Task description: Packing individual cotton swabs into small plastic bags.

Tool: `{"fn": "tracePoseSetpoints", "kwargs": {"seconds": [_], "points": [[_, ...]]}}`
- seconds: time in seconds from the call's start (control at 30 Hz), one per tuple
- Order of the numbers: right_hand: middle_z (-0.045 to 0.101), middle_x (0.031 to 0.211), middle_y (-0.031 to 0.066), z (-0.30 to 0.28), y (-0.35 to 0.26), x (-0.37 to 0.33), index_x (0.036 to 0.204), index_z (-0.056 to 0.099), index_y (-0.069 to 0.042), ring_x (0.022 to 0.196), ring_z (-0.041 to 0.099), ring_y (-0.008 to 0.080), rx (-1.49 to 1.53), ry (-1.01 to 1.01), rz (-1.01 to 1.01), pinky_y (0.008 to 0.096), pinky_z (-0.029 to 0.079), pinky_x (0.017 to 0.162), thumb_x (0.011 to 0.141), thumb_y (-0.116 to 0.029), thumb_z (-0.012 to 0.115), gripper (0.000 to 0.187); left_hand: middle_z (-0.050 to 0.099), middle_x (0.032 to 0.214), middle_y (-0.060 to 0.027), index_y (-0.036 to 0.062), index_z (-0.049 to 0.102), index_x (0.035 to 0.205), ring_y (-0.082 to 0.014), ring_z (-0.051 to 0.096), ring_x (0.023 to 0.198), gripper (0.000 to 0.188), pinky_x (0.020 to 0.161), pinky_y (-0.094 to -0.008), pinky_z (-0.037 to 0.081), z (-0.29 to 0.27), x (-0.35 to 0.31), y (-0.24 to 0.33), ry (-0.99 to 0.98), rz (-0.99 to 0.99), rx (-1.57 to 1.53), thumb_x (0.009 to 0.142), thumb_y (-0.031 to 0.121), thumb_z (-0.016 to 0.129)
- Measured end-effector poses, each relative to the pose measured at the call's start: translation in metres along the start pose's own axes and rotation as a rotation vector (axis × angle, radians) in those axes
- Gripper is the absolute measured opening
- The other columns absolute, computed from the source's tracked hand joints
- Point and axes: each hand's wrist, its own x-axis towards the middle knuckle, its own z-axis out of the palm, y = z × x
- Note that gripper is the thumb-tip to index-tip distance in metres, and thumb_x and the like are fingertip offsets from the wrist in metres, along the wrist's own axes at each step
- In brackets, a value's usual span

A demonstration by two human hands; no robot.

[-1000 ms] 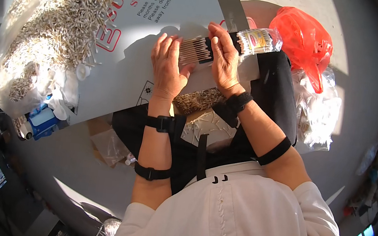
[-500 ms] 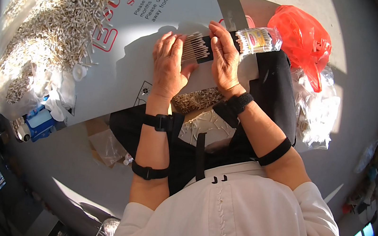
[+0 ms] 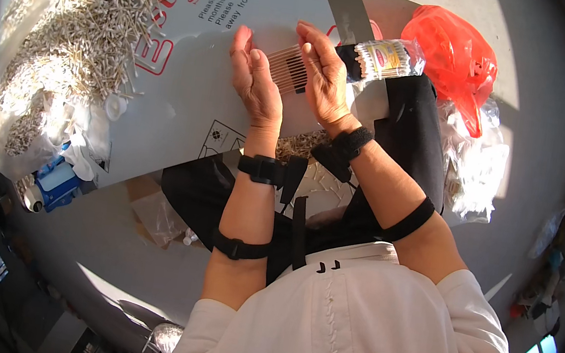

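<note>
A row of cotton swabs [image 3: 288,69] lies on the grey printed board, their sticks side by side over a dark strip. At the row's left end, my left hand [image 3: 258,89] stands on edge, palm turned toward the sticks, fingers loosely stretched. My right hand [image 3: 326,82] arches across the row, thumb and fingers apart; it hides part of the sticks beneath. Beyond it, a clear pack of cotton swabs [image 3: 387,58] with a yellow and red label sticks out to the right. Whether the loose row reaches inside that pack is hidden by my right hand.
A big clear bag of loose cotton swabs [image 3: 72,42] spills onto the printed board [image 3: 185,103] at left. A red plastic bag [image 3: 449,48] sits at right, above white plastic bags [image 3: 474,159]. More swabs lie in an open box [image 3: 320,185] at my lap.
My left hand has turned from palm-down over the swabs to standing on edge at their end. My right hand has shifted slightly left and up.
</note>
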Motion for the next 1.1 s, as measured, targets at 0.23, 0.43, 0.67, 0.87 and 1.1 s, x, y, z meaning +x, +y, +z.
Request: {"fn": "tracePoseSetpoints", "kwargs": {"seconds": [0.23,0.43,0.67,0.87,1.1], "points": [[0.056,0.131,0.0129,-0.003,0.002,-0.004,0.132,0.052,0.002,0.123,0.052,0.0192,0.108,0.038,0.097,0.0298,0.039,0.107,0.104,-0.017,0.046,0.035,0.048,0.138,-0.0184,-0.0034,0.046,0.135,-0.029,0.043,0.131,0.045,0.113,-0.0418,0.031,-0.013,0.005,0.0,0.009,-0.045,-0.161,0.101,0.027,0.044],[0.06,0.123,0.0125,-0.008,0.008,-0.002,0.128,0.055,0.001,0.112,0.056,0.0184,0.165,0.099,0.076,0.0292,0.043,0.099,0.101,-0.016,0.051,0.032,0.048,0.138,-0.0197,-0.0036,0.046,0.135,-0.0288,0.044,0.131,0.04,0.113,-0.0406,0.031,-0.026,0.011,0.003,0.058,-0.078,-0.229,0.101,0.018,0.042],[0.058,0.129,0.0129,-0.003,0.0,-0.001,0.13,0.053,0.002,0.12,0.053,0.019,0.012,0.016,0.043,0.0291,0.04,0.104,0.103,-0.017,0.047,0.034,0.05,0.136,-0.0189,-0.0048,0.047,0.134,-0.0278,0.046,0.127,0.05,0.111,-0.0398,0.033,-0.002,0.003,-0.001,-0.02,-0.035,-0.137,0.103,0.034,0.045],[0.057,0.127,0.0184,-0.001,-0.004,-0.007,0.126,0.054,0.002,0.118,0.056,0.0276,-0.01,0.075,0.017,0.0328,0.043,0.101,0.101,-0.011,0.049,0.029,0.051,0.135,-0.0203,-0.0052,0.048,0.132,-0.0288,0.046,0.129,0.055,0.113,-0.0434,0.032,0.0,0.002,-0.002,-0.02,-0.046,-0.115,0.099,0.039,0.048],[0.057,0.13,0.0126,-0.002,0.0,-0.006,0.129,0.054,0.003,0.12,0.053,0.0186,0.076,0.08,0.05,0.0289,0.04,0.105,0.103,-0.015,0.048,0.033,0.052,0.135,-0.018,-0.0039,0.048,0.133,-0.0261,0.048,0.125,0.048,0.111,-0.04,0.033,-0.011,0.005,0.001,-0.026,-0.008,-0.11,0.101,0.031,0.047]]}}
